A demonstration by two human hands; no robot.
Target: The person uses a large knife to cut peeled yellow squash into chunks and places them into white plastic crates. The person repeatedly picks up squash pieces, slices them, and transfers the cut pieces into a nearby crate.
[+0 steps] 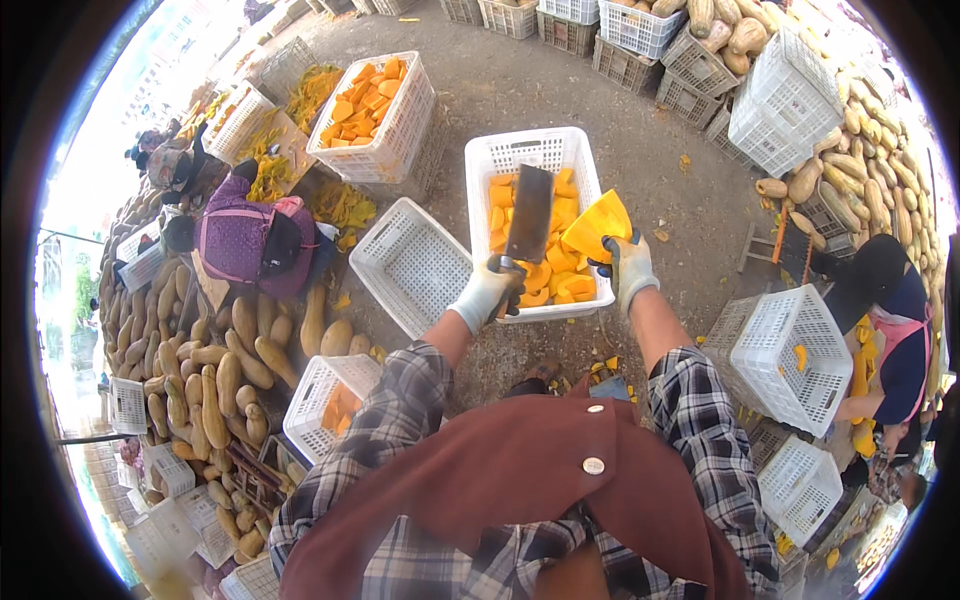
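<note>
My left hand (pixel 487 294), in a pale glove with dark fingertips, is closed round the handle of a cleaver (pixel 530 214). Its broad dark blade points away from me, over a white plastic crate (pixel 530 141) of cut orange pumpkin pieces (pixel 537 283). My right hand (pixel 630 265), gloved the same way, grips a large peeled pumpkin piece (pixel 600 224) above the crate's right side. Blade and piece are apart, with a narrow gap between them. The cleaver's handle is mostly hidden by my fingers.
An unfilled white crate (pixel 412 265) lies left of the pumpkin crate. Behind it stands another crate of cut pumpkin (pixel 372 150). Whole pumpkins (pixel 215 400) are heaped at left and right. A person in purple (pixel 255 240) works at left, another (pixel 905 340) at right beside stacked crates (pixel 795 355).
</note>
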